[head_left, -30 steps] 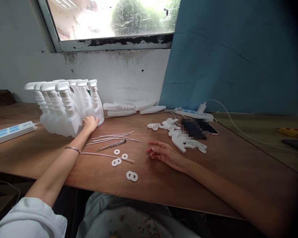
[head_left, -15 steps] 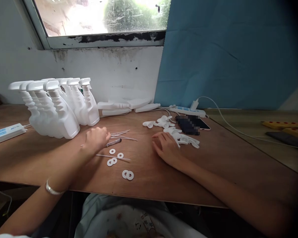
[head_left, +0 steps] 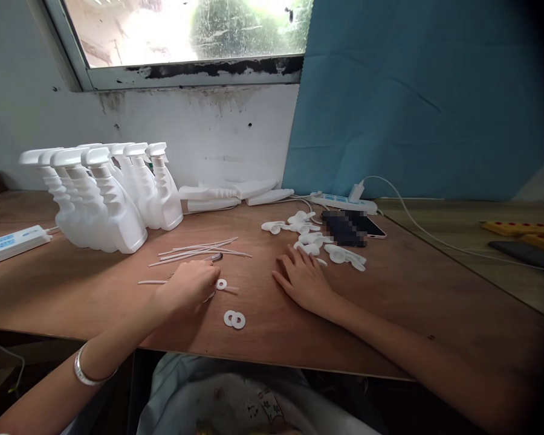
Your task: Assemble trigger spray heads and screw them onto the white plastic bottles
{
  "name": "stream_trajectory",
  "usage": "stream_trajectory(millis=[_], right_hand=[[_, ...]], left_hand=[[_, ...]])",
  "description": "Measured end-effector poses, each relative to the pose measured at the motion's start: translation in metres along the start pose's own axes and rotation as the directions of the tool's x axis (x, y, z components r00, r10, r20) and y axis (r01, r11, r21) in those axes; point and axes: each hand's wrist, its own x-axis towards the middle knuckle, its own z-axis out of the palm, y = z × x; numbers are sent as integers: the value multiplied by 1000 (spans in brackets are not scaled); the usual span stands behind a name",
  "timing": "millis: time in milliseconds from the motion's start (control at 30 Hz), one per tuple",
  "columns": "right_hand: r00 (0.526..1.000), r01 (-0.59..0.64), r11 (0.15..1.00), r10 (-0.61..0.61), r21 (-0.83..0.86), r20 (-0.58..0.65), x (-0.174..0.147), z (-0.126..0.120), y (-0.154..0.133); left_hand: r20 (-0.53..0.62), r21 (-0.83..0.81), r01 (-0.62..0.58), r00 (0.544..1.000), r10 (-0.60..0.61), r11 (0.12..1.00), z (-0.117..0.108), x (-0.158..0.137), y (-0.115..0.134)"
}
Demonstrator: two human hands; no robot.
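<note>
My left hand (head_left: pixel 191 283), fingers curled down and closed, is over the small white washers. One washer (head_left: pixel 222 284) shows right by its fingertips, and others are hidden under it. What those fingers hold, if anything, cannot be made out. A thin tube (head_left: pixel 150 282) runs beneath this hand, and a dark pen-like tool (head_left: pixel 216 257) partly shows above it. Two overlapping washers (head_left: pixel 234 319) lie closer to the table's front edge. My right hand (head_left: pixel 306 281) rests on the table with spread fingers, its fingertips next to white plastic trigger-like pieces (head_left: pixel 312 240).
Several white spray bottles (head_left: pixel 122 217) stand at the left. Thin tubes (head_left: pixel 199 250) lie crossed mid-table. Along the wall are white bottle-shaped pieces (head_left: pixel 236 193) and a power strip (head_left: pixel 344 202) with a cable. Phones (head_left: pixel 365 225) lie at right; another power strip (head_left: pixel 16 243) is far left.
My left hand has moved toward me and right, from the crossed tubes to the washers. My right hand has shifted slightly left, its fingers more spread.
</note>
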Motion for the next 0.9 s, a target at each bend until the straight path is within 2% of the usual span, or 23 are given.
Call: stream_trajectory(millis=[100, 200, 300, 367, 467, 567, 633, 700, 767, 833, 900], right_hand=[[989, 137, 988, -133, 73, -59, -2, -3, -3], [958, 281, 939, -264, 200, -112, -3, -5, -4], [934, 346, 893, -301, 286, -190, -4, -6, -6], [939, 311, 906, -246, 288, -242, -4, -7, -7], [957, 188, 953, -123, 239, -263, -2, -6, -6], [984, 61, 973, -20, 224, -178, 1, -4, -3], [995, 21, 965, 7, 262, -103, 2, -3, 0], [998, 26, 941, -3, 337, -67, 4, -2, 1], [996, 63, 906, -33, 418, -80, 4, -3, 1], [991, 117, 868, -68, 483, -118, 4, -4, -1], [981, 185, 832, -127, 523, -144, 3, -4, -2]], left_hand=[[11, 28, -4, 1000, 4, 1000, -1, 6, -4], [-2, 43, 14, 1000, -13, 999, -3, 10, -6], [-53, 68, 76, 996, -72, 995, -8, 20, -9], [-102, 78, 127, 988, -118, 989, -10, 32, -12], [-163, 68, 161, 975, -148, 985, -10, 53, -19], [-191, 31, 174, 968, -165, 984, -7, 66, -23], [-183, -7, 160, 970, -158, 987, -6, 66, -25], [-146, -47, 98, 984, -104, 994, -7, 60, -27], [-48, -129, -32, 999, 26, 991, -9, 54, -30], [69, -267, -164, 980, 188, 950, -9, 50, -32], [130, -398, -229, 945, 301, 888, -6, 50, -34]])
